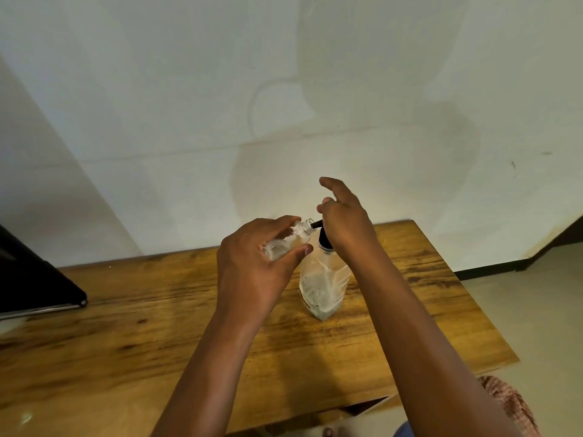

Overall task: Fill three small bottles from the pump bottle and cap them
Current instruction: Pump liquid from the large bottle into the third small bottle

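Nearest, the left hand (252, 263) gripped one small bottle (285, 242), tilted, uncapped, its mouth at the black nozzle (316, 224). Beside it, the right hand (345, 220) rested on the pump head, fingers loosely extended, gripping nothing. The pump bottle (323, 288) stood on the desk (157, 326) toward the far right corner, holding a low level of liquid. Progress judged early: filling was underway (no caps visible). Count: one small bottle, one pump bottle; the other two were not seen. A dark flat object (28, 279) lay at the left edge.
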